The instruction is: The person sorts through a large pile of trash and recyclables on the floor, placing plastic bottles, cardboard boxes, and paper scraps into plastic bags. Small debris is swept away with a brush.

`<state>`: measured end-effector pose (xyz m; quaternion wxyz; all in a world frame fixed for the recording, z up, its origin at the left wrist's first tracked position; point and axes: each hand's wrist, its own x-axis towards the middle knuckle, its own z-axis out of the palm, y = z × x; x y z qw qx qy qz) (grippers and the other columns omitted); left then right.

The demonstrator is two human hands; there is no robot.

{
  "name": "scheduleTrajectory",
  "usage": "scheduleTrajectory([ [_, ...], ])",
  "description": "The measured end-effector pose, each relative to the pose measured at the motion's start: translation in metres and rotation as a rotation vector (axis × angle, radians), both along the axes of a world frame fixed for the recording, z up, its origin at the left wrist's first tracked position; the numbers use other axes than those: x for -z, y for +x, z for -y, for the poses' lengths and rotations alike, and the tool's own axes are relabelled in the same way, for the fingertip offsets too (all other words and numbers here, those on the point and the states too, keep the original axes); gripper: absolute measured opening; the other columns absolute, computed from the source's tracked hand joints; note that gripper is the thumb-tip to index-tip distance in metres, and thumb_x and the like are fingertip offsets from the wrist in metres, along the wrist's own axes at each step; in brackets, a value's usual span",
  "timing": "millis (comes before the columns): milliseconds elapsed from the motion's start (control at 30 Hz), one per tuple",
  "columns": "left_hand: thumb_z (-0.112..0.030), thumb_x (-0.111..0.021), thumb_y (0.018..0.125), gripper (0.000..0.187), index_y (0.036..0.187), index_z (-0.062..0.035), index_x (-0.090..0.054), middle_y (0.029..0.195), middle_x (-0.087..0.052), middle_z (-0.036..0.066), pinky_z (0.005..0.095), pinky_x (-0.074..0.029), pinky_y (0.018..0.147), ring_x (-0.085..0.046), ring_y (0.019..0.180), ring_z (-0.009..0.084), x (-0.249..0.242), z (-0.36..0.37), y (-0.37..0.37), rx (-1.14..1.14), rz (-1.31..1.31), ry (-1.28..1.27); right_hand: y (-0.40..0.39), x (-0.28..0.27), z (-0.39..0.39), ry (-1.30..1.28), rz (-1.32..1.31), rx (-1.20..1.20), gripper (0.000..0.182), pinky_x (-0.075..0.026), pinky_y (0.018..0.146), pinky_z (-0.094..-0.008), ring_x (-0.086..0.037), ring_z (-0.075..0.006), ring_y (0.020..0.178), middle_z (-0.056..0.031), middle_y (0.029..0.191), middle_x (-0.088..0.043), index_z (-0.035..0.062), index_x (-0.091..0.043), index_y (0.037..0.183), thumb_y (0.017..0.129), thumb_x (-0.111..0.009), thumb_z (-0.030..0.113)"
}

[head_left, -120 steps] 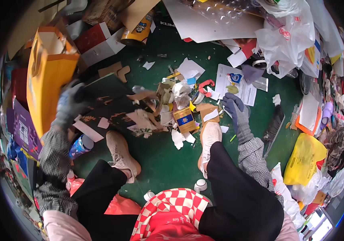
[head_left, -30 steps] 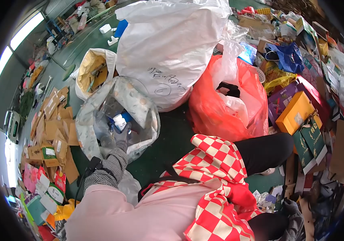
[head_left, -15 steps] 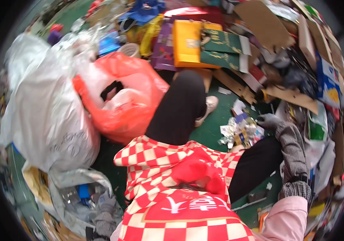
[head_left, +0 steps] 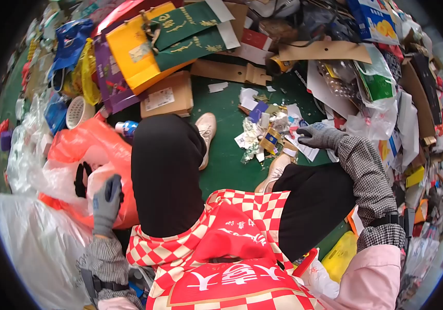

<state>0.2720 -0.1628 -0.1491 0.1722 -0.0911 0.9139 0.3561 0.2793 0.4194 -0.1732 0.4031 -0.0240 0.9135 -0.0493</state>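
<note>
My left hand [head_left: 106,201], in a grey glove, is over the edge of a red and clear plastic bag [head_left: 115,150]. Its fingers are bent together, and what they hold, if anything, is hidden. To the right, my gloved right hand [head_left: 320,136] hovers with its fingers apart and nothing in them. Just left of it on the green floor [head_left: 221,175] lies a small heap of paper and foil scraps [head_left: 270,129], close to my shoe [head_left: 275,168].
A yellow bag [head_left: 136,49], green boxes [head_left: 190,31] and a brown box [head_left: 167,98] lie ahead. A large white sack [head_left: 35,248] stands at the left. Cardboard [head_left: 325,51] and mixed packaging fill the right side.
My view has turned to the right. My left hand has risen from the grey bag at the lower left to the red bag. The right hand stays beside the scrap heap.
</note>
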Motion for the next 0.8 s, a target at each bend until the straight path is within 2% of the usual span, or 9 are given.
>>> scheduleTrajectory([
  [33,-0.019,-0.053,0.088,0.026,0.108,-0.0041,-0.059,0.076,-0.061,0.007,0.0239,-0.046,0.055,-0.057,0.060,0.0085,0.002,-0.027,-0.038,0.298,-0.214,-0.174,0.001,-0.003,-0.002,-0.042,0.040,0.085,0.049,-0.042,0.088,-0.0396,-0.054,-0.0349,0.102,-0.0190,0.111,-0.057,0.0124,-0.051,0.122,0.084,-0.047,0.044],
  [100,-0.018,-0.053,0.088,0.027,0.109,-0.0014,-0.058,0.079,-0.062,0.006,0.0242,-0.045,0.060,-0.057,0.064,0.0099,0.028,-0.070,-0.095,0.342,-0.289,0.034,0.011,-0.008,-0.012,-0.144,0.011,0.230,0.048,-0.040,0.091,-0.0375,-0.054,-0.0333,0.105,-0.0160,0.115,-0.057,0.0139,-0.049,0.123,0.086,-0.046,0.044],
  [133,-0.017,-0.053,0.088,0.027,0.109,-0.0005,-0.057,0.082,-0.061,0.006,0.0243,-0.045,0.065,-0.056,0.069,0.0103,0.052,-0.089,-0.127,0.550,-0.558,0.056,0.016,-0.005,-0.018,-0.225,-0.033,0.305,0.046,-0.040,0.091,-0.0365,-0.054,-0.0313,0.105,-0.0148,0.116,-0.057,0.0134,-0.050,0.123,0.087,-0.047,0.042],
  [200,-0.018,-0.056,0.086,0.028,0.109,-0.0027,-0.056,0.088,-0.062,0.009,0.0260,-0.045,0.074,-0.060,0.081,0.0132,0.075,-0.147,-0.163,0.328,-0.014,0.493,0.022,0.001,-0.028,-0.314,-0.038,0.514,0.042,-0.041,0.090,-0.0331,-0.056,-0.0260,0.105,-0.0120,0.117,-0.057,0.0109,-0.051,0.122,0.088,-0.050,0.035],
  [333,-0.031,-0.056,0.084,0.037,0.111,-0.0065,-0.055,0.101,-0.061,0.014,0.0316,-0.045,0.082,-0.059,0.095,0.0266,0.103,-0.252,-0.215,0.924,-0.080,0.174,0.041,0.043,-0.034,-0.251,-0.125,0.721,0.048,-0.042,0.088,-0.0357,-0.057,-0.0302,0.101,-0.0164,0.107,-0.060,0.0104,-0.053,0.119,0.084,-0.052,0.043],
  [433,-0.032,-0.057,0.083,0.040,0.114,-0.0077,-0.054,0.101,-0.061,0.013,0.0331,-0.046,0.082,-0.059,0.093,0.0267,0.136,-0.307,-0.232,1.241,-0.038,0.003,0.057,0.127,-0.035,-0.122,-0.058,0.574,0.058,-0.040,0.092,-0.0361,-0.053,-0.0293,0.109,-0.0158,0.122,-0.052,0.0147,-0.041,0.130,0.080,-0.056,0.039],
  [567,-0.034,-0.057,0.081,0.042,0.114,-0.0083,-0.053,0.096,-0.060,0.013,0.0364,-0.047,0.079,-0.059,0.089,0.0283,0.151,-0.358,-0.227,1.541,-0.062,-0.296,0.028,0.192,0.008,0.046,-0.431,0.188,0.067,-0.025,0.105,-0.0437,-0.035,-0.0260,0.125,-0.0109,0.137,-0.035,0.0159,-0.032,0.135,0.074,-0.059,0.022],
  [667,-0.040,-0.052,0.081,0.043,0.115,-0.0136,-0.053,0.097,-0.060,0.009,0.0403,-0.047,0.076,-0.059,0.092,0.0271,0.145,-0.371,-0.224,1.800,-0.063,-0.464,0.014,0.262,0.014,0.300,-0.675,-0.180,0.056,-0.015,0.107,-0.0499,-0.031,-0.0252,0.127,-0.0090,0.138,-0.032,0.0158,-0.034,0.134,0.081,-0.051,0.020],
  [800,-0.038,-0.054,0.080,0.039,0.112,-0.0150,-0.055,0.094,-0.061,0.008,0.0389,-0.047,0.073,-0.060,0.088,0.0260,0.146,-0.383,-0.225,1.993,-0.046,-0.549,0.026,0.247,0.021,0.169,-0.510,-0.015,0.041,-0.017,0.108,-0.0462,-0.045,-0.0245,0.108,-0.0068,0.111,-0.051,0.0130,-0.046,0.123,0.082,-0.046,0.015],
])
